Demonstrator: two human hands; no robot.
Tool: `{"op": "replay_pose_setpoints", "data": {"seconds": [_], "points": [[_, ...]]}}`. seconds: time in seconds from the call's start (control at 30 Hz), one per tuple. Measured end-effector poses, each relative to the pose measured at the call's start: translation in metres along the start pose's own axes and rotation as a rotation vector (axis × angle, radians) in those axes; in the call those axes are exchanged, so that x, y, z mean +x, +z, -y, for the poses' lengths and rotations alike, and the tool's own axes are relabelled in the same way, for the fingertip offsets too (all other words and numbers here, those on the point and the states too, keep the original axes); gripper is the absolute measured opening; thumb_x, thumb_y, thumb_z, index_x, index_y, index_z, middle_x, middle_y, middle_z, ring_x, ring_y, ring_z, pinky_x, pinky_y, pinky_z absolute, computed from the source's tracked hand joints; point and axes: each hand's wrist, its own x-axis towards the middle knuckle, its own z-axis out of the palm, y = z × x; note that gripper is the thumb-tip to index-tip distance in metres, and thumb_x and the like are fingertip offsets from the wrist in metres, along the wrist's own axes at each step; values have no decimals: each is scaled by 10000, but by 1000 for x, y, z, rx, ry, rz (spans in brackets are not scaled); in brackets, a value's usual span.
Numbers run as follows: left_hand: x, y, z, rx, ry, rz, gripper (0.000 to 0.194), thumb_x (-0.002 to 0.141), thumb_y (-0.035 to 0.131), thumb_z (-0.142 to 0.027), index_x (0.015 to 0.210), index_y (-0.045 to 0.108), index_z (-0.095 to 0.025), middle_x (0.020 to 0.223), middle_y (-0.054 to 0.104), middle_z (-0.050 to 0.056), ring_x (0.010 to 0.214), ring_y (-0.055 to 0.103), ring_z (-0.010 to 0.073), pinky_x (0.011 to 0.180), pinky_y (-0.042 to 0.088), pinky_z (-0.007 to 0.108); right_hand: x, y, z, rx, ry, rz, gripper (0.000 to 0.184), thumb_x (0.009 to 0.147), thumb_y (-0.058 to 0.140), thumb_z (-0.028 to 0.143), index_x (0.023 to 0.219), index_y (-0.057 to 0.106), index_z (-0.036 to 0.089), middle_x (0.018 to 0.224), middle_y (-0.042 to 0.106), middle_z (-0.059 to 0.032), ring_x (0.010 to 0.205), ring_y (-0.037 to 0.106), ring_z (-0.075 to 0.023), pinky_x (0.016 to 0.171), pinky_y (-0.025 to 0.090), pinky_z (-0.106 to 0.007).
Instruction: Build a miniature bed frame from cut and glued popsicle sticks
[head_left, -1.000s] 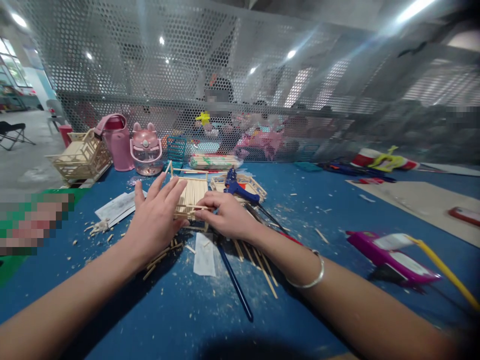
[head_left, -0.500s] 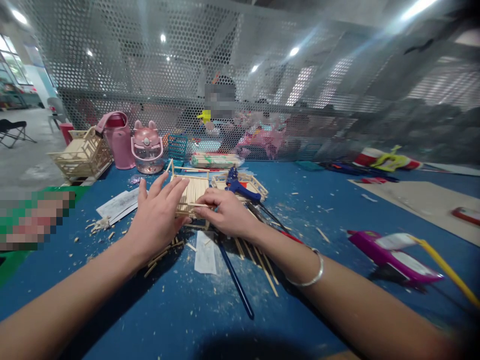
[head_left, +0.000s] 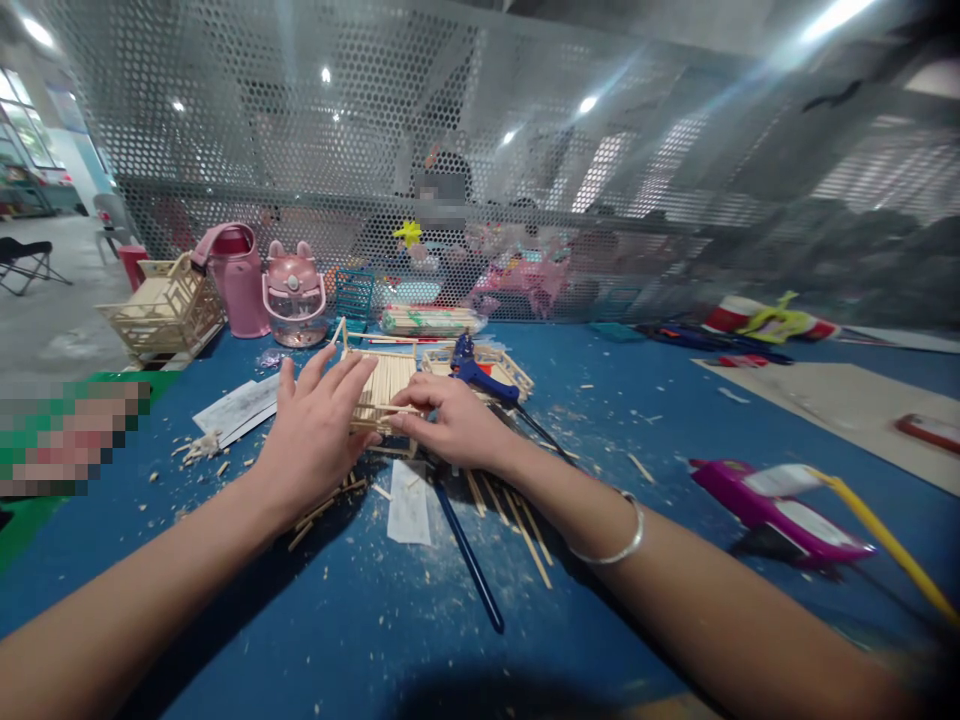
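Observation:
A small model of thin wooden sticks (head_left: pixel 390 378), with a slatted panel and a raised post, stands on the blue table between my hands. My left hand (head_left: pixel 311 430) is at its left side, fingers spread and thumb near its front edge; whether it presses on the model I cannot tell. The thumb and fingers of my right hand (head_left: pixel 450 420) pinch a thin wooden stick (head_left: pixel 390 408) lying across the front of the model. Behind my right hand lies a blue glue gun (head_left: pixel 484 375), over another stick frame (head_left: pixel 517 372).
Loose sticks (head_left: pixel 529 530), a dark blue rod (head_left: pixel 469 555) and a paper slip (head_left: pixel 409 510) lie in front. A purple tool (head_left: pixel 780 515) is at right. A pink bottle (head_left: pixel 240 285), a clear jug (head_left: pixel 295 305) and a wooden model (head_left: pixel 161 310) stand back left, before a perforated screen (head_left: pixel 300 150).
Both hands stay at the model in nearly the same pose, the right still pinching the stick. The view has shifted very slightly.

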Motion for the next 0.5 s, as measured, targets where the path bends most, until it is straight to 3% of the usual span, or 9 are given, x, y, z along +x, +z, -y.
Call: {"op": "replay_pose_setpoints", "data": {"seconds": [0.23, 0.5], "points": [[1, 0, -1, -22, -18, -16, 591, 773, 593, -202, 1315, 361, -171, 1363, 463, 89, 1273, 323, 325, 1016, 208, 638, 0, -3, -2, 72, 37, 19, 119, 688, 628, 191, 798, 663, 162, 747, 594, -25, 714, 530, -145, 684, 404, -284], [-1, -1, -1, -29, -19, -27, 547, 790, 575, -202, 1304, 387, -184, 1359, 470, 89, 1307, 278, 324, 1017, 176, 650, 0, 7, 0, 128, 64, -27, 93, 769, 590, 208, 708, 647, 169, 680, 577, -4, 651, 511, -114, 642, 383, -257]]}}
